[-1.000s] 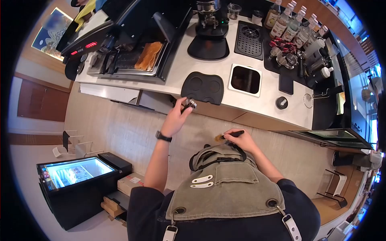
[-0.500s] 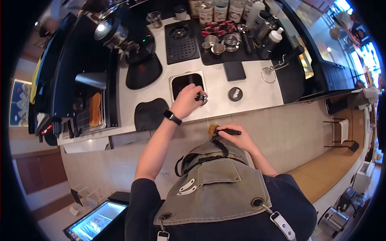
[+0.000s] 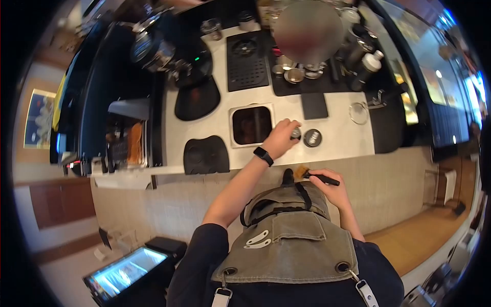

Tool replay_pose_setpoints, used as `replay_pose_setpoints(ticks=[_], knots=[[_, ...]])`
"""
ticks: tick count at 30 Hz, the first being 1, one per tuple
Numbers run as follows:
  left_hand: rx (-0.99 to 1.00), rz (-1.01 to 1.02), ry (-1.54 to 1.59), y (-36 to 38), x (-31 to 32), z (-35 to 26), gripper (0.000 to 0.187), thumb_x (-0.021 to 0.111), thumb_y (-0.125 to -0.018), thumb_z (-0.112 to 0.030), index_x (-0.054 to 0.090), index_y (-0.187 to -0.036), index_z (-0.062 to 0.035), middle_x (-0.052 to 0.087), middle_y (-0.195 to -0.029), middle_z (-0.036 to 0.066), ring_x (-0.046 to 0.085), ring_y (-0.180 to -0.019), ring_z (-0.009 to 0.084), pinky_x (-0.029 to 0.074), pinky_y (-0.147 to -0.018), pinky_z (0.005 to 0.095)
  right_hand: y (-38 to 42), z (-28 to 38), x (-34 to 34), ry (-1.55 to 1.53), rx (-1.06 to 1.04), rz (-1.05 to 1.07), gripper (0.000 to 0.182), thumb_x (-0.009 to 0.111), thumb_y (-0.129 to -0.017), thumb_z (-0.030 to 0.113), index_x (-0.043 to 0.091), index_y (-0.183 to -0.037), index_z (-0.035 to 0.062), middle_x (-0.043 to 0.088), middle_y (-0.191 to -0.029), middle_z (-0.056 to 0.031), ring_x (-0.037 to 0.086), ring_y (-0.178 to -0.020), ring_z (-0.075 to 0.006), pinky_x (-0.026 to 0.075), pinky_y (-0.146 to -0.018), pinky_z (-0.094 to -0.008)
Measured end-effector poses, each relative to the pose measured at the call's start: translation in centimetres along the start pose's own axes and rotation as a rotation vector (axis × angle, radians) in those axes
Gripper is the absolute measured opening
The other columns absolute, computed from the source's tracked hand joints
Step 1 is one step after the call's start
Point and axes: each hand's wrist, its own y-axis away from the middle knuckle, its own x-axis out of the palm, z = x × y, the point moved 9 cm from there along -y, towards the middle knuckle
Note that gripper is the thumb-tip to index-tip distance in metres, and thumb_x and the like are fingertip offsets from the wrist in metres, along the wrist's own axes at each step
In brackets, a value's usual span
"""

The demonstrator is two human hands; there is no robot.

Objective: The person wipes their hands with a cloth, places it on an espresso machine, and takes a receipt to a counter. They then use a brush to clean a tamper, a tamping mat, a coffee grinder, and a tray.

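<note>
My left hand is closed around a small metal portafilter, held over the white counter just right of the square knock box opening. A round metal tamper sits on the counter right beside it. My right hand stays close to my apron below the counter edge. It grips a black-handled brush whose tan bristles point left.
A black tamping mat lies left of the knock box. Behind it are a grinder, a drip grate, a small black square mat and metal cups. The espresso machine fills the left. A lit display fridge stands on the floor.
My left hand carried the portafilter from the counter edge by the tamping mat, across the knock box, to beside the round tamper. The right hand kept the brush near the apron. The view swung.
</note>
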Motion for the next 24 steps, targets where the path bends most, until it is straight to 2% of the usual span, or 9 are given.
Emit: replay_pose_setpoints(ticks=[2, 3, 5, 7, 9, 12, 16, 22, 24], knots=[[0.043, -0.189, 0.11, 2.8, -2.9, -1.6, 0.065, 0.082, -0.081, -0.014, 0.057, -0.14, -0.0067, 0.061, -0.126, 0.016, 0.054, -0.119, 0.0368, 0.046, -0.105, 0.0435, -1.0, 0.0, 1.1, -0.023, 0.087, 0.088, 0.021, 0.079, -0.093, 0.015, 0.078, -0.109, 0.0023, 0.077, -0.099, -0.0084, 0.07, -0.09, -0.013, 0.053, -0.08, -0.0275], [0.03, -0.317, 0.073, 4.9, -4.9, -1.7, 0.06, 0.08, -0.085, -0.015, 0.057, -0.139, -0.0068, 0.06, -0.129, 0.015, 0.053, -0.12, 0.0353, 0.045, -0.106, 0.0429, -1.4, -0.1, 1.7, -0.03, 0.132, 0.132, 0.02, 0.079, -0.093, 0.015, 0.078, -0.108, 0.0021, 0.077, -0.099, -0.0078, 0.069, -0.09, -0.0122, 0.053, -0.08, -0.0271], [-0.167, -0.646, 0.107, 12.1, -7.3, 2.7, 0.054, 0.078, -0.088, -0.015, 0.059, -0.137, -0.0063, 0.059, -0.131, 0.014, 0.052, -0.122, 0.0316, 0.044, -0.105, 0.043, -2.3, -1.2, 3.5, -0.144, 0.182, 0.22, 0.021, 0.078, -0.094, 0.016, 0.078, -0.108, 0.002, 0.077, -0.098, -0.0061, 0.069, -0.089, -0.0107, 0.053, -0.079, -0.0262], [-0.443, -1.231, -0.064, 22.1, -10.2, 5.2, 0.047, 0.076, -0.092, -0.016, 0.06, -0.134, -0.0052, 0.062, -0.127, 0.011, 0.054, -0.118, 0.0292, 0.044, -0.102, 0.0428, -3.6, -1.5, 5.6, -0.204, 0.192, 0.291, 0.021, 0.079, -0.094, 0.017, 0.077, -0.109, 0.0021, 0.076, -0.097, -0.0049, 0.068, -0.087, -0.0095, 0.052, -0.079, -0.0254], [-0.745, -1.662, -0.036, 30.9, -8.8, 10.6, 0.037, 0.076, -0.095, -0.022, 0.06, -0.124, -0.0056, 0.063, -0.115, 0.008, 0.06, -0.106, 0.0264, 0.046, -0.096, 0.0419, -4.5, -0.8, 7.7, -0.214, 0.157, 0.344, 0.022, 0.079, -0.094, 0.016, 0.077, -0.11, 0.0024, 0.076, -0.095, -0.004, 0.067, -0.085, -0.0087, 0.052, -0.077, -0.0247], [-0.791, -1.273, 1.366, 32.8, -4.5, 19.0, 0.035, 0.076, -0.098, -0.029, 0.057, -0.114, -0.0049, 0.061, -0.107, 0.007, 0.063, -0.095, 0.0233, 0.052, -0.088, 0.0396, -5.2, 2.5, 10.7, -0.139, 0.019, 0.415, 0.024, 0.081, -0.092, 0.016, 0.076, -0.112, 0.003, 0.076, -0.094, -0.0026, 0.064, -0.082, -0.0069, 0.05, -0.075, -0.0239], [-0.813, -1.295, 1.363, 32.5, -5.7, 18.1, 0.035, 0.077, -0.097, -0.031, 0.055, -0.099, -0.0035, 0.059, -0.093, 0.007, 0.064, -0.093, 0.0197, 0.058, -0.08, 0.0355, -4.9, 3.4, 13.4, -0.028, -0.068, 0.441, 0.026, 0.082, -0.092, 0.018, 0.076, -0.113, 0.004, 0.075, -0.09, 0.0001, 0.061, -0.081, -0.0053, 0.048, -0.072, -0.0229], [-0.627, -1.306, 1.474, 33.4, -6.5, 20.5, 0.017, 0.069, -0.097, -0.019, 0.056, -0.1, -0.0076, 0.059, -0.102, 0.007, 0.063, -0.095, 0.0198, 0.056, -0.084, 0.0403, -2.9, 3.9, 17.1, 0.096, -0.162, 0.344, 0.026, 0.08, -0.093, 0.021, 0.076, -0.112, 0.0036, 0.07, -0.085, 0.001, 0.058, -0.078, -0.0055, 0.047, -0.071, -0.0236], [-0.45, -1.422, 1.498, 35.4, -9.1, 19.2, 0.012, 0.065, -0.096, -0.016, 0.057, -0.1, -0.0086, 0.06, -0.103, 0.007, 0.063, -0.097, 0.0208, 0.056, -0.086, 0.0409, -1.6, 5.1, 19.0, 0.092, -0.208, 0.318, 0.025, 0.08, -0.094, 0.022, 0.076, -0.11, 0.003, 0.071, -0.084, 0.0007, 0.058, -0.079, -0.0054, 0.047, -0.071, -0.0236]])
